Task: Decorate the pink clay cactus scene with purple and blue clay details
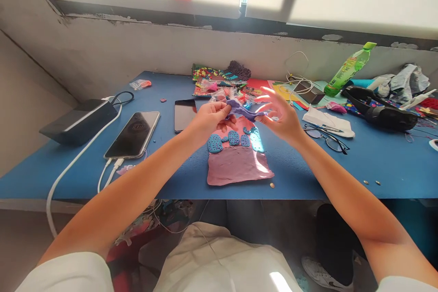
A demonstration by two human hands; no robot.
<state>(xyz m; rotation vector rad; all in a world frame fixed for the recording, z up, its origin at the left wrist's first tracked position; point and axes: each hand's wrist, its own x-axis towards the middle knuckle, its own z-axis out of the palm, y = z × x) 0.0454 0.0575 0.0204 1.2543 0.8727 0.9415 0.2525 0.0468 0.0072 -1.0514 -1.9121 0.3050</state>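
A strip of purple modelling clay (243, 110) is stretched between my two hands, above the blue table. My left hand (216, 116) pinches its left end. The right end is between the thumb and fingers of my right hand (278, 116), whose other fingers are spread. Below them lies a flat pink and mauve clay sheet (239, 166) with a wavy lower edge. Blue dotted clay shapes (234, 138) sit in a row across it. The sheet's upper part is partly hidden by my hands.
Left are a phone (133, 134) with cables, a black box (80, 121) and a second dark phone (185, 115). Right are eyeglasses (326, 139), a white pouch (328, 121), headphones (379, 107) and a green bottle (351, 70). Colourful packets (219, 82) lie at the back.
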